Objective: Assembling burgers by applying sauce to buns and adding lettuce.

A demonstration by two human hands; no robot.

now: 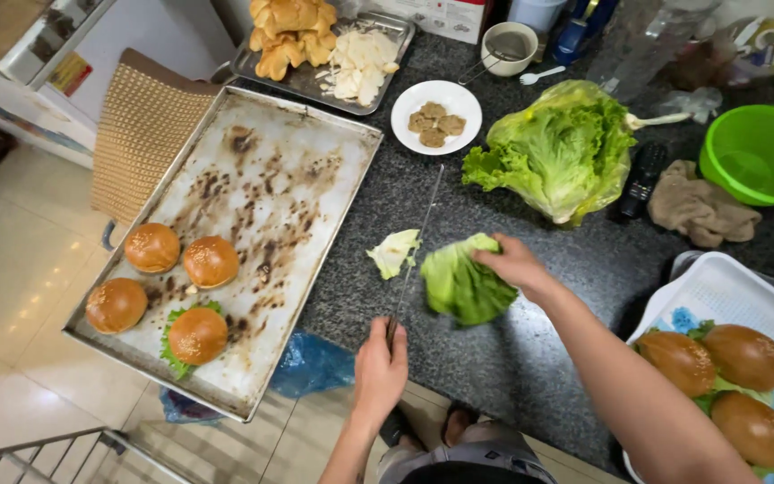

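My left hand (380,362) grips the handle of a long thin knife (418,240) whose blade lies across the dark granite counter (512,358). A little to its right, my right hand (514,263) pinches a green lettuce leaf (461,285) just above the counter. A smaller pale lettuce piece (393,251) rests left of the blade. The lettuce head (553,152) in a clear bag sits further back.
A large stained baking tray (266,193) at left holds several buns, one on lettuce (195,337). A white tray (727,291) at right holds finished burgers. Behind are a plate of patties (435,116), a green bowl (761,152), a brown cloth (700,208) and a metal tray (306,82).
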